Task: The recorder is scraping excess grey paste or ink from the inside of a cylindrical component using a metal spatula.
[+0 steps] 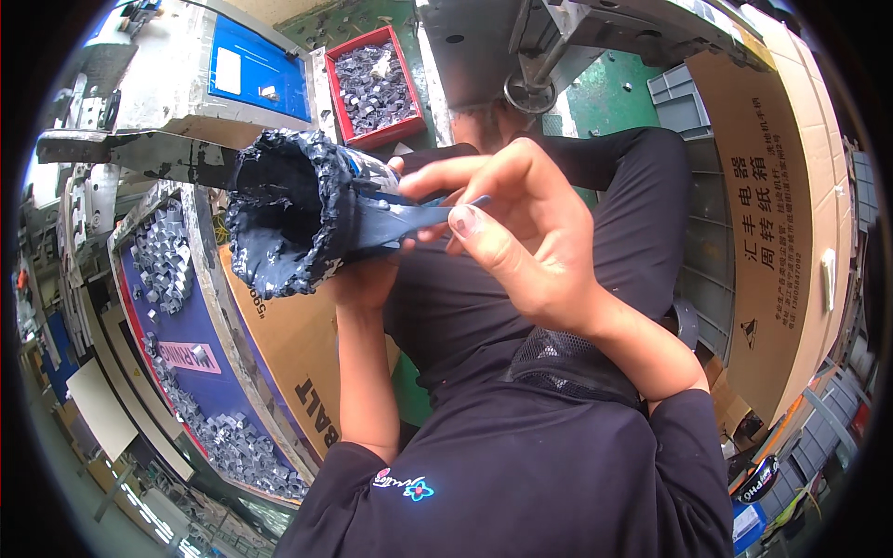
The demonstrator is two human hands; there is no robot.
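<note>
A round can-like container (279, 219) with its rim thickly caked in dark, lumpy paint or glue lies tilted, mouth toward the lower left. My left hand (365, 282) is under and behind it, closed around its side; most of its fingers are hidden. A smooth blue-grey curved piece (391, 223), plastic-looking, lies against the container's right side and tapers to the right. My right hand (530, 223) pinches its narrow end between thumb and fingers. Whether the piece is joined to the container cannot be seen.
Behind the container runs a worn metal bar (139, 153). A red bin (415, 127) of small dark pieces sits on the floor ahead. Small grey parts lie on a blue-surfaced tray (200, 321) at left. To the right stand a large cardboard box (791, 307) and grey crates (712, 232).
</note>
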